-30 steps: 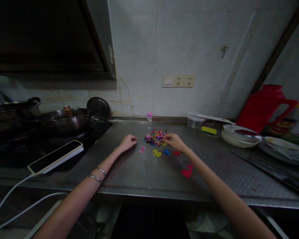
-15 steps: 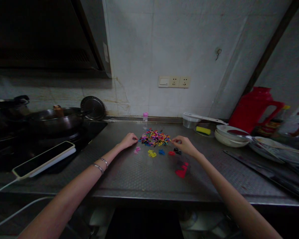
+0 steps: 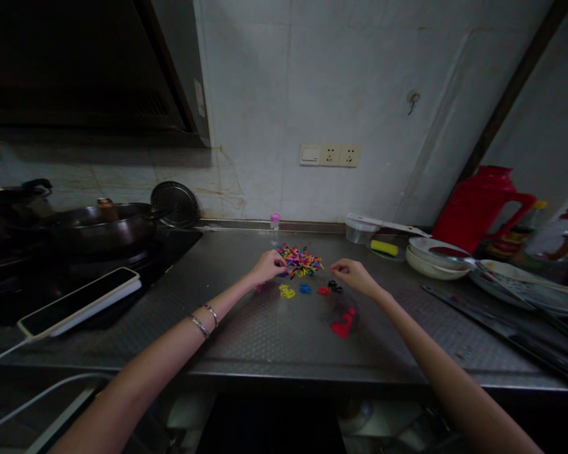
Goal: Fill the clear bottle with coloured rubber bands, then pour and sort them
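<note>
A heap of small multicoloured bands (image 3: pixel 301 260) lies on the metal counter (image 3: pixel 265 334). My left hand (image 3: pixel 269 265) is at the heap's left side, fingers pinched together; what is between them is too small to make out. My right hand (image 3: pixel 351 274) hovers just right of the heap, thumb and forefinger close together, any held item too small to tell. In front of the heap lie small groups: yellow (image 3: pixel 286 291), blue (image 3: pixel 305 288), red (image 3: pixel 324 291) and black (image 3: pixel 334 286). Pink pieces (image 3: pixel 260 287) are partly hidden under my left hand.
A pink-capped clear bottle (image 3: pixel 274 228) stands behind the heap. A red piece (image 3: pixel 343 323) lies nearer the front. To the right are a yellow sponge (image 3: pixel 384 248), bowls (image 3: pixel 435 265) and a red jug (image 3: pixel 478 208). At left are a phone (image 3: pixel 80 302) and a pan (image 3: pixel 104 230).
My left hand has moved right onto the left side of the heap, covering part of it and reaching over the pink pieces. My right hand has shifted slightly right, away from the heap.
</note>
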Motion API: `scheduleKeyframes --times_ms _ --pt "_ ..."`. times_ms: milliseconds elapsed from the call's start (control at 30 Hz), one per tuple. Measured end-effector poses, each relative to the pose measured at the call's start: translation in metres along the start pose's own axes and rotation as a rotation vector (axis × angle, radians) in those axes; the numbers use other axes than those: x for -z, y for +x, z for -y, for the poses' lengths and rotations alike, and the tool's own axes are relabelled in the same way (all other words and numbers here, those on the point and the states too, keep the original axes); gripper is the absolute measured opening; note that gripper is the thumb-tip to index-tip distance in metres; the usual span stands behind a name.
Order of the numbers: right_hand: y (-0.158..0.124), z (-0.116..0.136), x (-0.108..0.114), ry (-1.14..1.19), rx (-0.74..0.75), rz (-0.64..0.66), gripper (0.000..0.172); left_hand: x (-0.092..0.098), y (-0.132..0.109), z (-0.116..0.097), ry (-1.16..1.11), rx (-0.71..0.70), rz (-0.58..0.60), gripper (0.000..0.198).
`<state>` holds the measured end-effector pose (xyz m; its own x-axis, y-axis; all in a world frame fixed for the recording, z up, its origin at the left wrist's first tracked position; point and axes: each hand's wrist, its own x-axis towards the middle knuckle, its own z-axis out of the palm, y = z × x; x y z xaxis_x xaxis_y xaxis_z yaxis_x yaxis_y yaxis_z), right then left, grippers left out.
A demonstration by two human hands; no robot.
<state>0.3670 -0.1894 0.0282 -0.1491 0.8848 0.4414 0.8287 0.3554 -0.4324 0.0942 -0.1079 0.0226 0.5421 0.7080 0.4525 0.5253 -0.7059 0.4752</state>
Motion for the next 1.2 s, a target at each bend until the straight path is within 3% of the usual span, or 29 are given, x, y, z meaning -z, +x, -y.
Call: scheduleKeyframes --times_ms 133,267,400,533,833,1033,1200 --pt "0.004 0.002 -0.008 -0.008 -0.001 0.014 0.021 -0.024 0.006 -0.023 -0.006 -0.114 0.08 0.011" --pt "0.008 -0.001 -0.016 -0.013 -0.007 0.054 0.02 -0.038 0.01 -0.032 0.001 -0.199 0.173 0.011" --pt "0.013 -0.005 -0.021 -0.016 -0.012 0.104 0.022 -0.04 0.011 -0.034 -0.039 -0.187 0.281 0.013" --pt "0.017 -0.01 -0.026 -0.028 -0.009 0.129 0.023 -0.032 0.01 -0.031 -0.089 -0.148 0.307 0.017" --pt "0.028 -0.008 -0.041 -0.016 -0.035 0.147 0.019 0.0 0.006 -0.01 -0.234 0.071 0.098 0.023" --pt "0.038 -0.02 -0.043 -0.1 -0.207 -0.016 0.024 0.011 0.003 0.015 -0.359 0.257 -0.083 0.024" --pt "0.045 -0.034 -0.052 -0.056 -0.124 0.036 0.024 0.02 0.001 0.022 -0.423 0.327 -0.156 0.024"
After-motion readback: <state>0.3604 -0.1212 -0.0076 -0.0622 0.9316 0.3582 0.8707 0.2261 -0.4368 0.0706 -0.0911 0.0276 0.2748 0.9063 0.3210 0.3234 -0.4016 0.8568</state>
